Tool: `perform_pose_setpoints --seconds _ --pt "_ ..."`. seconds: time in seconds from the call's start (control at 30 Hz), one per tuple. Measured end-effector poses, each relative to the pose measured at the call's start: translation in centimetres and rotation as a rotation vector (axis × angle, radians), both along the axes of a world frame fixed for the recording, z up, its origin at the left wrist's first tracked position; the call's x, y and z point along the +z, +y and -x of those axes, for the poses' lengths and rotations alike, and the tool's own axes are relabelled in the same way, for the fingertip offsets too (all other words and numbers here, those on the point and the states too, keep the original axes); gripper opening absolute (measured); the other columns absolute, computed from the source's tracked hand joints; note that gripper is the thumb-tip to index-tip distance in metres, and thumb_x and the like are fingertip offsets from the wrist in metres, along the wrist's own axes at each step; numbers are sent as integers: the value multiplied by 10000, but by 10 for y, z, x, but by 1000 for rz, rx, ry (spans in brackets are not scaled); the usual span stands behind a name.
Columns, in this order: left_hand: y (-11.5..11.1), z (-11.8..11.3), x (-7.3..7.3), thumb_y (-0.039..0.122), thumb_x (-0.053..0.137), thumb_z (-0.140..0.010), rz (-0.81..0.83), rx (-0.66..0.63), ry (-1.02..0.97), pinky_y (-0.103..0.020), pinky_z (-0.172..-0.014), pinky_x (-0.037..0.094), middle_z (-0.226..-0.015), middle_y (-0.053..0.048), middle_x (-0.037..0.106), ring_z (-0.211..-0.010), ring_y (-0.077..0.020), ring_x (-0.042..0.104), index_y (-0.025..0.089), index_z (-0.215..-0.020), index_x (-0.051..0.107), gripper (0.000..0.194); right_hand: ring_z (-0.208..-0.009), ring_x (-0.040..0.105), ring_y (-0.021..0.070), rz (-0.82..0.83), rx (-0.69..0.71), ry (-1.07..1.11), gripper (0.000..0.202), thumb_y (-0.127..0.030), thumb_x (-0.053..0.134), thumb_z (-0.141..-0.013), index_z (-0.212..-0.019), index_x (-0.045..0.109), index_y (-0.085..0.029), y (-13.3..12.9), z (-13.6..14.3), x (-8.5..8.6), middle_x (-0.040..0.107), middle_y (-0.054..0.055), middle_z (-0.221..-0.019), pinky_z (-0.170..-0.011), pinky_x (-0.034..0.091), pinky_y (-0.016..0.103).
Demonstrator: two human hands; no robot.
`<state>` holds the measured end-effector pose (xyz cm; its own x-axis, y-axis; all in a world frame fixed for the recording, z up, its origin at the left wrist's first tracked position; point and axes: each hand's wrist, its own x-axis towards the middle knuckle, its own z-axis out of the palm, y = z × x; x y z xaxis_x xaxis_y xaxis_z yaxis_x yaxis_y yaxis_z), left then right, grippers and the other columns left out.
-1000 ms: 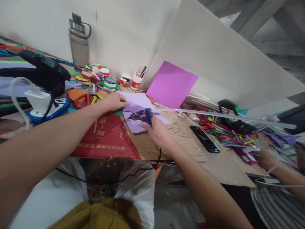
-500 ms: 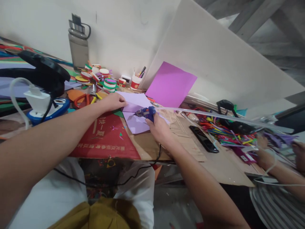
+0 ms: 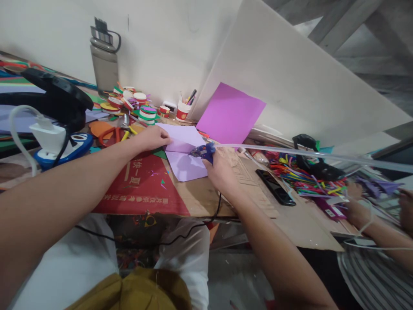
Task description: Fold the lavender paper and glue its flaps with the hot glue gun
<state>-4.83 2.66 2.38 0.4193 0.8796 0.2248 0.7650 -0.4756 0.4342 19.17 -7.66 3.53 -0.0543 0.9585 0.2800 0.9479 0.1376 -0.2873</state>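
Observation:
My right hand (image 3: 222, 171) is wrapped round a blue hot glue gun (image 3: 205, 151), its nozzle pointing left. A long clear glue stick (image 3: 274, 150) runs out of its back to the right, and a black cord hangs below. Under the nozzle lies a pale purple paper (image 3: 187, 167) with a crease or seam across its middle. My left hand (image 3: 155, 138) has its fingers closed at the left side of this paper, near the crease. Whether the nozzle touches the paper I cannot tell.
Orange scissors (image 3: 109, 135), small paper drums (image 3: 147, 113) and a water bottle (image 3: 105, 62) stand at left, near a power strip (image 3: 77, 144). Bright purple paper (image 3: 230, 114) leans behind. A phone (image 3: 275, 187), colourful strips (image 3: 306, 174) and a co-worker's hands (image 3: 358, 209) are at right.
My right hand has moved the glue gun a little to the right along the crease. My left hand stays at the paper's left side.

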Motion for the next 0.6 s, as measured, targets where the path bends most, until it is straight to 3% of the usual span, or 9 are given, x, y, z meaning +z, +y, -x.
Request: perform_pose_setpoints --seconds 0.17,0.43,0.6 --pt "0 0 0 405 461 -746 0 -8 5 -253 -564 336 -658 -35 654 -607 -159 537 150 -699 681 341 -1033 589 308 14 34 11 319 -310 438 -880 -1104 530 -102 2 5 -4 639 188 -1039 -860 428 410" --pt "0 -1 0 407 475 -738 -3 -9 -8 -255 -569 348 -672 -40 666 -614 -162 543 147 -710 697 343 -1057 583 294 13 -27 -6 319 -309 435 -887 -1128 522 -119 2 -5 -8 631 186 -1062 -874 421 398" --pt "-2 -1 2 414 481 -735 -1 -11 0 -255 -565 344 -651 -36 656 -616 -163 543 150 -710 703 346 -988 613 287 53 52 13 334 -332 422 -890 -1131 520 -122 -7 3 -7 652 171 -1029 -816 445 377"
